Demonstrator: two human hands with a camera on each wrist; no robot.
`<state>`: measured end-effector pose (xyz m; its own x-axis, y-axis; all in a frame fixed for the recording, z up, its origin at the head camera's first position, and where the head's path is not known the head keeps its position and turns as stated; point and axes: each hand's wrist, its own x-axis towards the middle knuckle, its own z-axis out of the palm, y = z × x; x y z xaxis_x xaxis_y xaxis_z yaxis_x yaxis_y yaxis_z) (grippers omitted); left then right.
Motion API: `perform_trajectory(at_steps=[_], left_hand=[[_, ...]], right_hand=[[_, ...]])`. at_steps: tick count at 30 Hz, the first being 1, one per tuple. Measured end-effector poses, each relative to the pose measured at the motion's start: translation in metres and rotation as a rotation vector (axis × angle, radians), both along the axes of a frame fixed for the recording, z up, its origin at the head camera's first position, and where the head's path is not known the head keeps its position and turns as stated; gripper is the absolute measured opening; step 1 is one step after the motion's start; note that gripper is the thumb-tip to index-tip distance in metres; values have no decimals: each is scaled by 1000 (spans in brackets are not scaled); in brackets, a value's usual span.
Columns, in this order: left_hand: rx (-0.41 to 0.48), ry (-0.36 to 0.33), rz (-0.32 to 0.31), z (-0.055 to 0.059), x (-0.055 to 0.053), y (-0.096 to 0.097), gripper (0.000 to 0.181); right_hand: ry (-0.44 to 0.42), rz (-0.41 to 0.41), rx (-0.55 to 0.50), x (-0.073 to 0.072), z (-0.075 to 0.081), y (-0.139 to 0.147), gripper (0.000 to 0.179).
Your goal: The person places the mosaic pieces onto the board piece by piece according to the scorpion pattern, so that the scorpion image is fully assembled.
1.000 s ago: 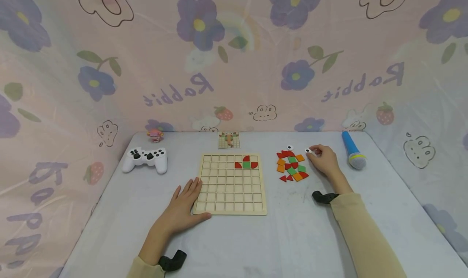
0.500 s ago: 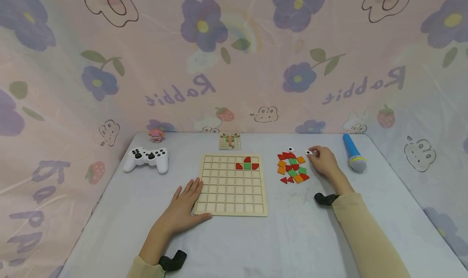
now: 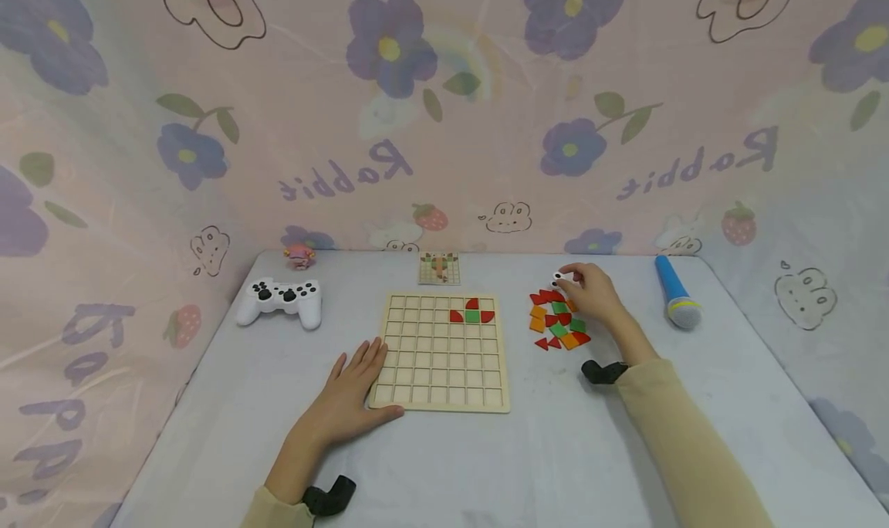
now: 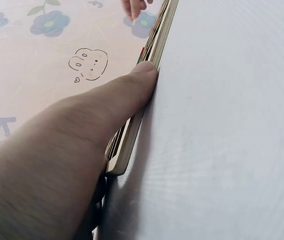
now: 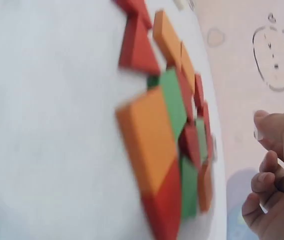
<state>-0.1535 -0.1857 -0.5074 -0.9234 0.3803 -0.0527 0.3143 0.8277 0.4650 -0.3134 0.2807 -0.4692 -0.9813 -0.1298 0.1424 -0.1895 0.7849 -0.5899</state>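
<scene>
My left hand rests along the near-left corner of a wooden grid board, fingers spread at its left side and thumb on the front edge. In the left wrist view the thumb lies against the board's side. Four board cells at the upper right hold red quarter-round pieces and a green square. My right hand pinches a small white eye piece beyond the loose pieces, close by another white eye piece. Its fingers partly cover an orange square.
Loose red, orange and green pieces lie right of the board. A pattern card lies behind it. A white game controller and a pink figurine sit at the left; a blue toy microphone lies at the right.
My right hand has moved left with the eye piece, from the right of the loose pieces to beside the other eye piece. The left hand stays on the board.
</scene>
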Motion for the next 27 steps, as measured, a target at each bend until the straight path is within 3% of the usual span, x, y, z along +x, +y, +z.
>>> perform_trajectory(at_steps=[12,19,27], left_hand=[[5,15,-3,0,1,0,113],[-1,15,-3,-1,0,-1,113],[-15,9,-4,-2,-1,0,113]], right_hand=[[11,126,-34,-12,3,-79,33],[36,175,-74,-13,2,-119,30],[-14,225,-96,-8,-5,-152,31]])
